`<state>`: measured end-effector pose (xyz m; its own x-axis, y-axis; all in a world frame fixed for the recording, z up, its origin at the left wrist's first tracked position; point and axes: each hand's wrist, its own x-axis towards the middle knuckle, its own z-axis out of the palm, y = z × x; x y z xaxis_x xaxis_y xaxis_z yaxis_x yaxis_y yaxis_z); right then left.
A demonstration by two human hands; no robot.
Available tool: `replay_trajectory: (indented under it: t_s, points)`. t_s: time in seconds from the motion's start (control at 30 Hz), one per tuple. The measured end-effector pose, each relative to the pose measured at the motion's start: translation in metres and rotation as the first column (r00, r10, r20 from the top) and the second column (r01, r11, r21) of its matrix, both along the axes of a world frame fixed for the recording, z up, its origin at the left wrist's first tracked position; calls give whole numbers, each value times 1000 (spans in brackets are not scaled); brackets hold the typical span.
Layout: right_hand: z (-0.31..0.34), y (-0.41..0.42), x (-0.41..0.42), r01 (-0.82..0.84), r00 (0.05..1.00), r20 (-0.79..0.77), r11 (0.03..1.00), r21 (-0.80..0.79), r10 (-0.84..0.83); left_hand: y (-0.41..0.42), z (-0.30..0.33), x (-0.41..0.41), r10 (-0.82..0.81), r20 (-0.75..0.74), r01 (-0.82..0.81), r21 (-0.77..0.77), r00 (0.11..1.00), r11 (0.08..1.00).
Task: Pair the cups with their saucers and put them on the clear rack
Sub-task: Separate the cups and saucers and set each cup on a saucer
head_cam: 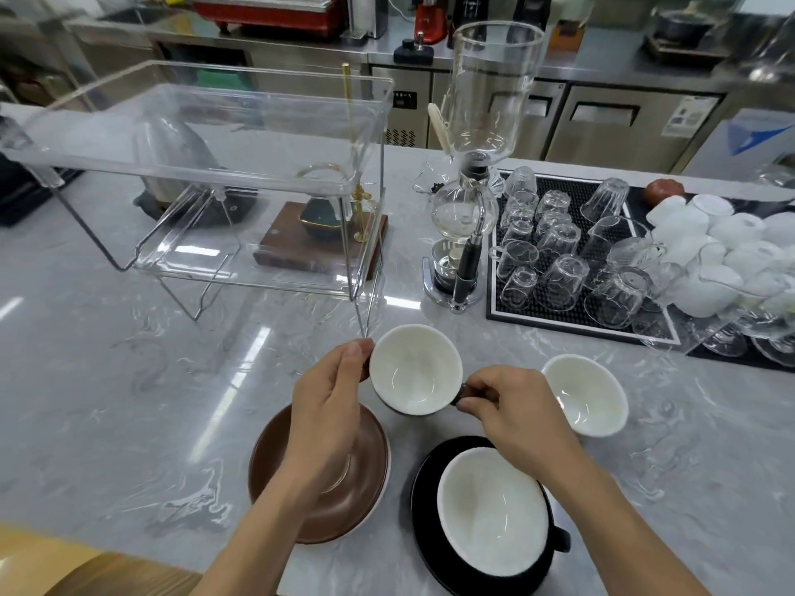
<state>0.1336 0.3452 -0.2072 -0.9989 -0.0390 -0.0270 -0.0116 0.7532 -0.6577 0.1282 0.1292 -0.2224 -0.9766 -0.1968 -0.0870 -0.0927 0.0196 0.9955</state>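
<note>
Glazed ceramic cup, hard, slick, chippable | held above worktop beyond brown saucer | right hand pinches handle, left hand fingertips steady rim | best gripped by handle

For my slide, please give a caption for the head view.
Both hands hold a cup above the brown saucer.

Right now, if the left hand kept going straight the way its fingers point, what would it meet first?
The left hand points up and away, its fingertips at the rim of the held cup. Straight on, it would probably first meet the front leg of the clear rack, just beyond the fingertips, though depth is hard to judge.
</note>
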Motion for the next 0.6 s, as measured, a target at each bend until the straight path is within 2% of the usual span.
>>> replay_trajectory:
  t_s: [0.33,0.6]
  points:
    - [14,-48,12,-98,995,12,995,6,98,-50,11,30,105,12,-105,40,994,994]
    - [12,-82,30,-120,992,42,993,11,119,-84,9,43,91,23,-90,-30,996,995]
